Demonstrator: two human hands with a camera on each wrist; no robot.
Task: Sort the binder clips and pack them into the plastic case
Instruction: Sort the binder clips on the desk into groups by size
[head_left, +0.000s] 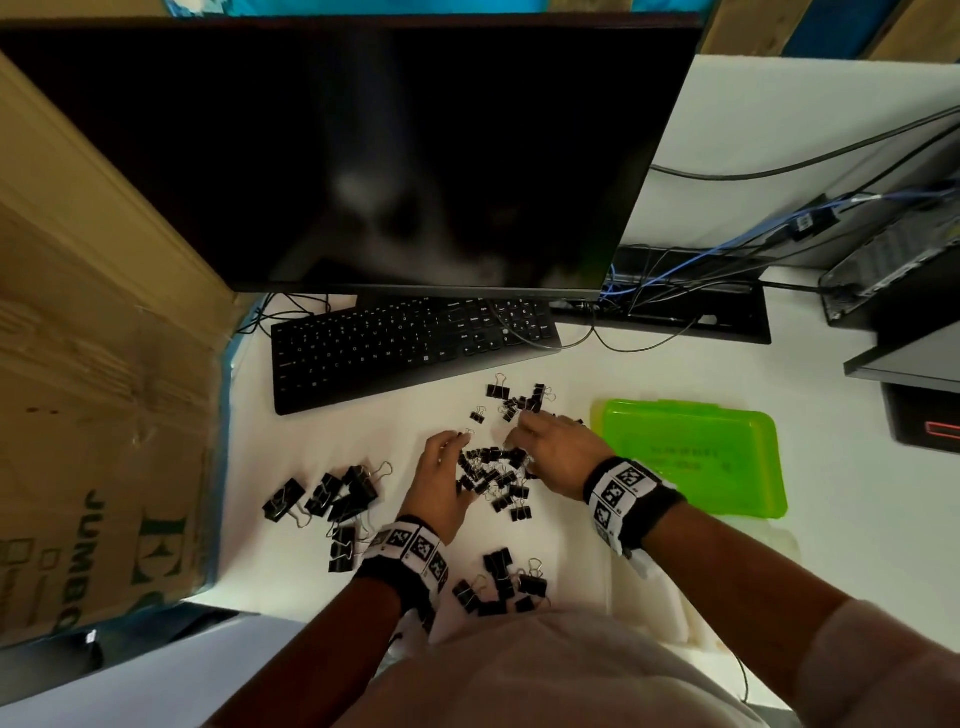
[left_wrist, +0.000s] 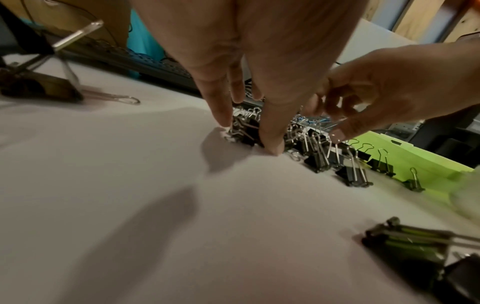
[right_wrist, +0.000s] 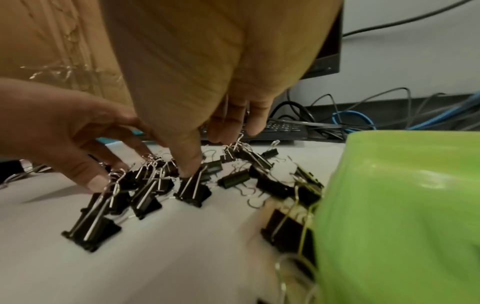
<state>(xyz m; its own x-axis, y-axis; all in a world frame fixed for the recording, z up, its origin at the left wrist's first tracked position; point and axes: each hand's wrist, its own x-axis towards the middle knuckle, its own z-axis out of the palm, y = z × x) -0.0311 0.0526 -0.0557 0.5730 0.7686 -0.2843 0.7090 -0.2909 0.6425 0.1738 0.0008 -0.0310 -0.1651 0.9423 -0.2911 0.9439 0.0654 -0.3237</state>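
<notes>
A heap of small binder clips (head_left: 493, 475) lay mid-frame on the desk (head_left: 675, 374), between the left hand (head_left: 441, 483) and right hand (head_left: 556, 454). Larger clips (head_left: 332, 499) sat lower left of it, the plastic case (head_left: 696, 457) to the right, the keyboard (head_left: 410, 348) above, under the monitor (head_left: 363, 156).

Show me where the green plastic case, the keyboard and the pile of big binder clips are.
green plastic case (head_left: 691, 457): head view, middle of its closed lid.
keyboard (head_left: 410, 348): head view, centre of the key field.
big binder clips (head_left: 332, 496): head view, black body of one clip in the left pile.
</notes>
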